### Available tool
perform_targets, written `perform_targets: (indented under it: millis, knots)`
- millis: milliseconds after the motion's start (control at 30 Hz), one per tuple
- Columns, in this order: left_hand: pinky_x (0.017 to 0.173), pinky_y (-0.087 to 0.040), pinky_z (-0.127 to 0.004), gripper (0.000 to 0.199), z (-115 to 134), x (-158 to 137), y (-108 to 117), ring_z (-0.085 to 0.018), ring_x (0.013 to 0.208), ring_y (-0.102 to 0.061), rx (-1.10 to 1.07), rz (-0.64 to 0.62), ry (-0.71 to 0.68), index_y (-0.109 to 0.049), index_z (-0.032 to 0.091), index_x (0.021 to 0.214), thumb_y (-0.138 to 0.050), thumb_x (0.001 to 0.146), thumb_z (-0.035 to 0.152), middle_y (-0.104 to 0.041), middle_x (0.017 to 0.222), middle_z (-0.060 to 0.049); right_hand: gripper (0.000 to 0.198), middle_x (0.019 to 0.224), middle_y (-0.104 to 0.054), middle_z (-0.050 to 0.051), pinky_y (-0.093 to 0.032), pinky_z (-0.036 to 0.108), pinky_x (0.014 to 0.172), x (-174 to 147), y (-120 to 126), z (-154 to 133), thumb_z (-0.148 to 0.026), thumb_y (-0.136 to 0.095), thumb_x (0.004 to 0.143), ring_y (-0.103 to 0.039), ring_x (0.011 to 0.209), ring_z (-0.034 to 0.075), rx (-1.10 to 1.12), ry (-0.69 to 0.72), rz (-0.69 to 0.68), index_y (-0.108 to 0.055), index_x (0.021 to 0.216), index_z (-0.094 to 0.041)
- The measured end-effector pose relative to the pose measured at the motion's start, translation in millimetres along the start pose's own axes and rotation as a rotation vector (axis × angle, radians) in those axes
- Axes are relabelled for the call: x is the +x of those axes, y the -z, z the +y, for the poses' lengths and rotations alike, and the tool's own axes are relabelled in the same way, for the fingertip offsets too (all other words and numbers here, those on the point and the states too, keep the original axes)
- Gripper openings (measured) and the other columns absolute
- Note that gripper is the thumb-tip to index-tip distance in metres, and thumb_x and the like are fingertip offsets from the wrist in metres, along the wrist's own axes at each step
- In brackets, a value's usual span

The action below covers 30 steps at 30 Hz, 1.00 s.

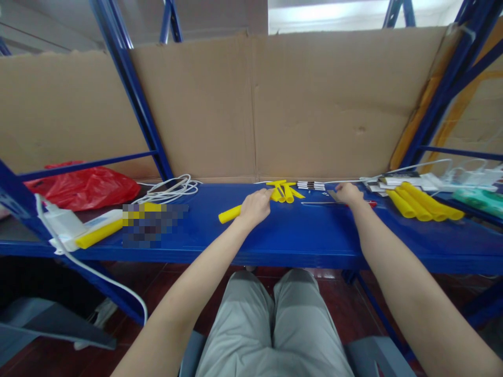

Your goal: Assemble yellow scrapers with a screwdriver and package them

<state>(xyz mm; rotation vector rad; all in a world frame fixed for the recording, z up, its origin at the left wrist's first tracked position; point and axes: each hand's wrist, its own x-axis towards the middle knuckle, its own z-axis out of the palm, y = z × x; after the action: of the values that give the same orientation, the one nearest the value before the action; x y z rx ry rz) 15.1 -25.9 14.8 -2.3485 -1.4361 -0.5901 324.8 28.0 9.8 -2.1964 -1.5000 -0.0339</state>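
Note:
My left hand (255, 207) is wrapped round a yellow tube (230, 214), whose near end sticks out to the left above the blue shelf top. Just past its knuckles lies a cluster of short yellow pieces (288, 193). My right hand (349, 194) is closed, with a thin, flat greyish piece (335, 196) at its fingertips; its exact kind is too small to tell. Under that hand runs a long thin shaft with a red handle (371, 203), like a screwdriver. Small white-and-dark strips (311, 186) lie between the hands.
Several yellow tubes (422, 203) are bunched at right, beside white boxes (408, 181). At left are another yellow tube (102, 233), a white power adapter (65, 222), coiled white cable (173, 188) and a red plastic bag (84, 186). Cardboard (314, 104) walls the back; blue posts (133, 89) flank it.

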Motion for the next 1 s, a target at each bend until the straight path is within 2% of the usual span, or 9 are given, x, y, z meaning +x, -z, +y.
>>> perform_targets:
  millis: [133,300,433,633,1000]
  knots:
    - [0.085,-0.051,-0.033,0.043,-1,0,-1,-0.024,0.102,-0.064,-0.008,0.009,0.001,-0.057,0.019,0.127,-0.04,0.089,0.01,-0.065,0.112,-0.011,0.028,0.114,-0.065,0.016,-0.041,0.055,0.093,-2,-7,-1,-0.032,-0.057,0.082,-0.056,0.112,0.033,-0.05,-0.017,-0.041,-0.072,0.104,-0.022]
    - [0.085,-0.051,-0.034,0.044,0,0,0,-0.024,0.104,-0.063,-0.021,-0.006,-0.006,-0.056,0.019,0.128,-0.039,0.089,0.01,-0.065,0.113,-0.011,0.036,0.131,-0.055,0.015,-0.034,0.058,0.101,-9,-7,-9,-0.021,-0.053,0.084,-0.044,0.126,0.034,-0.091,0.005,-0.078,-0.069,0.116,-0.026]
    - [0.085,-0.051,-0.032,0.043,0,0,1,-0.024,0.103,-0.064,-0.011,-0.004,-0.005,-0.056,0.02,0.128,-0.039,0.09,0.011,-0.065,0.113,-0.01,0.044,0.136,-0.051,0.014,-0.03,0.061,0.103,-12,-7,-12,-0.015,-0.048,0.085,-0.039,0.13,0.035,-0.103,0.018,-0.128,-0.066,0.122,-0.028]
    - [0.085,-0.051,-0.031,0.043,0,1,-1,-0.023,0.104,-0.064,-0.01,-0.001,-0.018,-0.056,0.018,0.129,-0.04,0.09,0.011,-0.066,0.114,-0.011,0.042,0.133,-0.053,0.013,-0.031,0.063,0.101,-12,-8,-13,-0.015,-0.05,0.084,-0.039,0.129,0.036,-0.11,0.026,-0.132,-0.067,0.119,-0.03]
    - [0.088,-0.049,-0.031,0.044,1,0,1,-0.022,0.107,-0.062,-0.013,-0.027,-0.002,-0.055,0.019,0.131,-0.039,0.09,0.011,-0.064,0.119,-0.01,0.038,0.132,-0.055,0.012,-0.031,0.06,0.102,-13,-7,-15,-0.016,-0.049,0.084,-0.041,0.127,0.034,-0.136,0.021,-0.126,-0.069,0.115,-0.027]
